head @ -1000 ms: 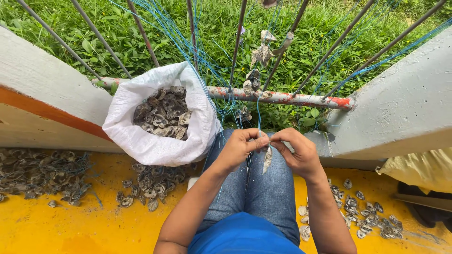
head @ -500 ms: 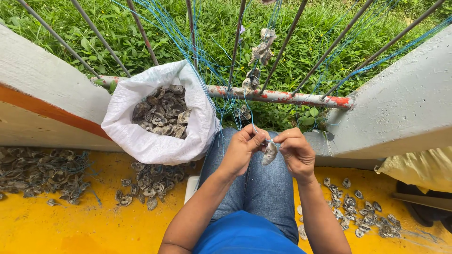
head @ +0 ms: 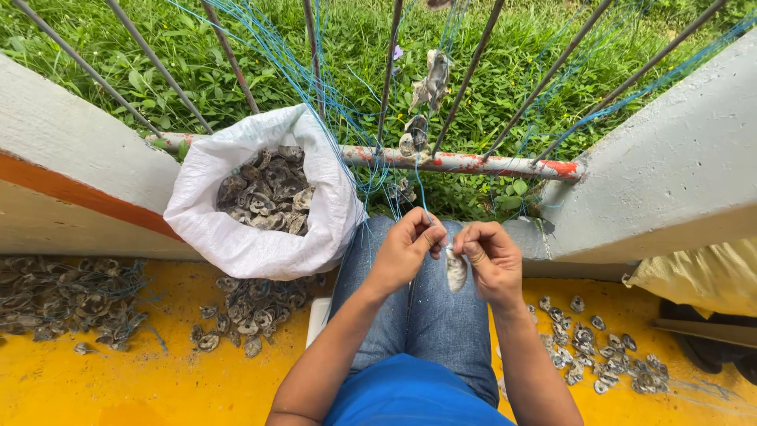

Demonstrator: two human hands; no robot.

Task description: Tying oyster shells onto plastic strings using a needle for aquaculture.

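— What had changed in that last second?

— The shell [head: 456,270] had dropped lower between the hands, hanging over the jeans [head: 418,315]; the strung shells [head: 430,83] on the blue line [head: 421,193] had risen against the bars [head: 473,71]; I'd judge another piece was being tied on.

— And the hands?

— Left hand [head: 406,248] pinched the line; right hand [head: 489,256] gripped line and shell, fingers curled.

— Materials?

— Rough, flaky grey shells in a soft white woven sack [head: 260,237]; more lay scattered on the glossy yellow floor [head: 95,386]; rusty painted rail [head: 465,162].
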